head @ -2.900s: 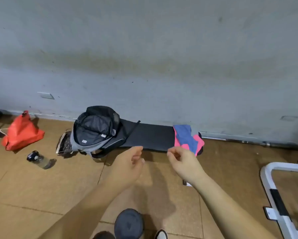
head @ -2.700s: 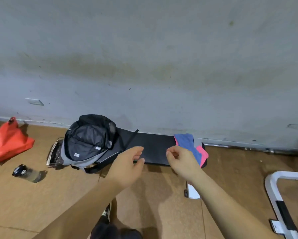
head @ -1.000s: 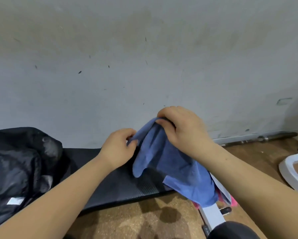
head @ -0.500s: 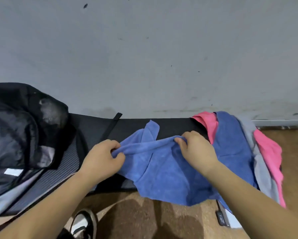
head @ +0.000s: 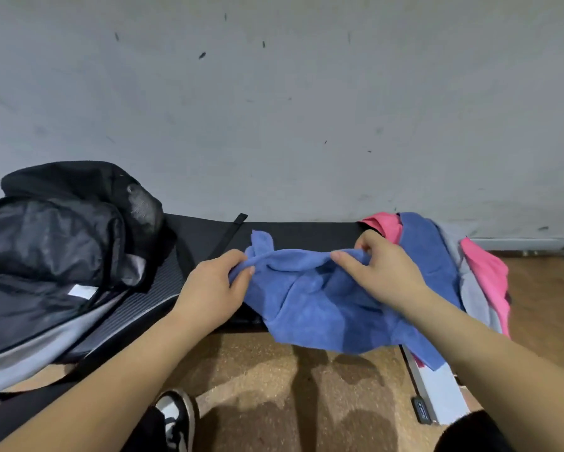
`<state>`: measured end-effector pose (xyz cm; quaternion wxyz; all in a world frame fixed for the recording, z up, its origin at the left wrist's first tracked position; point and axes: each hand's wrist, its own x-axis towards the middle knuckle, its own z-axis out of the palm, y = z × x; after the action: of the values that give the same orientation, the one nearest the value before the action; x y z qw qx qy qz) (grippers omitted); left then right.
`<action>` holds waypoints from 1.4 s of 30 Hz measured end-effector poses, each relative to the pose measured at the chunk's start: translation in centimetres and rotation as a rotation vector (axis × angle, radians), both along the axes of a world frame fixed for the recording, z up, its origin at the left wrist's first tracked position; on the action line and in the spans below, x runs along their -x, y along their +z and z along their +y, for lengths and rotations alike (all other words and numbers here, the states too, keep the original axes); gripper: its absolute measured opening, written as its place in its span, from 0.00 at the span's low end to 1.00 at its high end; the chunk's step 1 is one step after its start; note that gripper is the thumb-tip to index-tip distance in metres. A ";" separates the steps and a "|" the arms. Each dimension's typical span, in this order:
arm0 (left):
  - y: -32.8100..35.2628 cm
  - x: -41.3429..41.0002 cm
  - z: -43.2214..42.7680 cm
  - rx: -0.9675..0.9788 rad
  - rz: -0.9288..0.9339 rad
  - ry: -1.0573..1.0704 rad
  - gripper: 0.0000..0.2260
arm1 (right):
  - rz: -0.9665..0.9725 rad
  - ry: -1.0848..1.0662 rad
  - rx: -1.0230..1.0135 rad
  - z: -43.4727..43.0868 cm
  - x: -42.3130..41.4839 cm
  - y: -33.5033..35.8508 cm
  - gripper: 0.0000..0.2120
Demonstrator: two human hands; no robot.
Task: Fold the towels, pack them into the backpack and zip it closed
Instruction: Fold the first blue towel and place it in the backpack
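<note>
both hands are now holding the blue towel (head: 310,298) wider apart along its top edge than half a second ago. left hand (head: 213,288) and right hand (head: 383,272) each have the grip closed on it, over the black desk (head: 303,234). backpack (head: 55,243) is lying open at left, remaining towels (head: 469,272) piled at right.

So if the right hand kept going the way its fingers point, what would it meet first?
The right hand points left along the bunched blue towel it grips, so it would probably meet the left hand holding the other end, though depth is unclear.
</note>
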<state>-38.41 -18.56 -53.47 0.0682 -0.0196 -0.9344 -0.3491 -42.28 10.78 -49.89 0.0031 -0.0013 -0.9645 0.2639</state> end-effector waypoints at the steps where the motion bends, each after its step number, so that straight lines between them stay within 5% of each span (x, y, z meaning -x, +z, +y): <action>1: 0.7 -0.5 0.1 -0.003 0.017 0.000 0.04 | 0.027 0.005 -0.001 0.0 -0.7 0.6 0.21; 5: 3.5 -2.5 0.3 -0.058 0.073 0.024 0.03 | 0.105 0.032 0.033 0.2 -3.6 2.3 0.17; 15: 7.6 -5.7 -1.8 0.114 -0.004 0.121 0.23 | 0.283 -0.168 0.085 0.5 -8.0 6.3 0.14; 21: 7.3 -5.6 -4.6 0.063 -0.150 -0.028 0.10 | 0.239 -0.294 0.078 1.6 -6.1 6.2 0.15; 33: 6.1 1.6 -1.3 -0.193 -0.101 0.073 0.10 | 0.229 -0.002 0.259 -3.9 1.0 2.8 0.14; 42: 5.9 3.8 4.6 -0.560 -0.439 -0.071 0.10 | 0.015 0.046 0.488 -6.3 4.5 0.1 0.12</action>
<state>-42.21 -13.92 -47.59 -0.1438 0.0429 -0.7934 -0.5899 -46.80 4.50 -49.78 0.0038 0.0217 -0.8720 0.4889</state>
